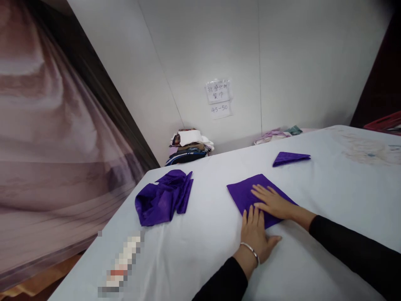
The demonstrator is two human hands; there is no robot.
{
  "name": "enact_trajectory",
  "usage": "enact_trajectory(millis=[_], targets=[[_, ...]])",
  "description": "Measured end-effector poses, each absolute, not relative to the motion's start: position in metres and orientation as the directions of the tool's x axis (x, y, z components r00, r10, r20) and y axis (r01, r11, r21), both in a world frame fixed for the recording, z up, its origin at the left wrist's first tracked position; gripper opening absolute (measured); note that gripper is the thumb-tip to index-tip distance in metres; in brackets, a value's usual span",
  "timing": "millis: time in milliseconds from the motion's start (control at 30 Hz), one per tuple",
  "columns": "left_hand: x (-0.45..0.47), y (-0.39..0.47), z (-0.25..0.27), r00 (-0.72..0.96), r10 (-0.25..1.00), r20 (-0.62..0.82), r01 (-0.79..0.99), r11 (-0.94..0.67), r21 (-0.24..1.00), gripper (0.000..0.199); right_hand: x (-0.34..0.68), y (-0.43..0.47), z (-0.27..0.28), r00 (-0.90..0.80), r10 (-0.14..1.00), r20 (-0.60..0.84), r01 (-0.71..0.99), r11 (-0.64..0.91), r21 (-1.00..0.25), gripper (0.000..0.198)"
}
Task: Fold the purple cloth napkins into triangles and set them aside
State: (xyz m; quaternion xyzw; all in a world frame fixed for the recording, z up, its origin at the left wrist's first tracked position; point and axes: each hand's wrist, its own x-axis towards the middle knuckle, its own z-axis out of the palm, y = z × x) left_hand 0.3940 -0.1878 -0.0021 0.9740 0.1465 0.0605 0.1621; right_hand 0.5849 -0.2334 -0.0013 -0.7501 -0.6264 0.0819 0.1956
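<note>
1. A flat purple cloth (246, 190) lies on the table, right of centre, one corner pointing toward the wall. Its layers could slip out of line if the hands press unevenly.
2. The right hand (274, 202) spreads flat on top, gripping nothing; dragging it sideways might ruck the fabric.
3. The left hand (254, 236), also open, rests its fingers on the near edge, where a push could skew the cloth.
4. Beneath, the white tablecloth (206, 234) has soft creases that might shift.
5. A crumpled purple heap (163, 200) sits well apart, leftward.
</note>
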Motion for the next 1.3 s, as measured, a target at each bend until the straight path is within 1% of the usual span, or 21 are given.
enact_trajectory(millis=[67, 133, 200, 300, 400, 500, 767, 900, 1100, 1233, 1300], targets=[[0.387, -0.193, -0.004, 0.961, 0.271, 0.060, 0.233, -0.904, 0.358, 0.080, 0.561, -0.215, 0.005, 0.027, 0.996, 0.082, 0.898, 0.012, -0.441, 0.059], [0.382, -0.195, -0.009, 0.967, 0.254, 0.018, 0.228, -0.896, 0.381, 0.082, 0.547, -0.197, 0.005, -0.085, 0.995, 0.044, 0.882, 0.096, -0.462, 0.061], [0.380, -0.196, -0.014, 0.969, 0.245, -0.022, 0.234, -0.890, 0.391, 0.082, 0.542, -0.179, 0.000, -0.137, 0.990, 0.013, 0.881, 0.128, -0.456, 0.063], [0.380, -0.194, -0.017, 0.969, 0.244, -0.036, 0.238, -0.885, 0.400, 0.081, 0.547, -0.151, -0.009, -0.157, 0.988, -0.004, 0.899, 0.141, -0.414, 0.066], [0.379, -0.194, -0.016, 0.973, 0.229, -0.017, 0.213, -0.876, 0.433, 0.080, 0.553, -0.123, -0.016, -0.143, 0.990, 0.013, 0.923, 0.138, -0.359, 0.068], [0.379, -0.194, -0.015, 0.974, 0.225, -0.004, 0.203, -0.868, 0.454, 0.080, 0.555, -0.097, -0.020, -0.093, 0.995, 0.025, 0.942, 0.096, -0.321, 0.070], [0.384, -0.195, -0.029, 0.973, 0.232, -0.020, 0.218, -0.878, 0.427, 0.084, 0.556, -0.050, -0.026, 0.040, 0.999, 0.018, 0.962, -0.034, -0.272, 0.071], [0.386, -0.194, -0.024, 0.972, 0.228, -0.051, 0.227, -0.873, 0.432, 0.083, 0.557, -0.038, -0.026, 0.084, 0.996, -0.007, 0.953, -0.083, -0.292, 0.072], [0.382, -0.191, -0.017, 0.972, 0.223, -0.076, 0.235, -0.878, 0.417, 0.081, 0.559, -0.041, -0.003, 0.128, 0.989, -0.074, 0.883, -0.147, -0.446, 0.073], [0.377, -0.182, -0.015, 0.971, 0.235, -0.037, 0.225, -0.860, 0.458, 0.081, 0.573, -0.075, 0.003, 0.139, 0.990, -0.008, 0.878, -0.126, -0.462, 0.074], [0.382, -0.171, -0.010, 0.961, 0.277, -0.008, 0.251, -0.858, 0.448, 0.076, 0.586, -0.096, -0.002, 0.175, 0.984, 0.030, 0.886, -0.144, -0.441, 0.074]])
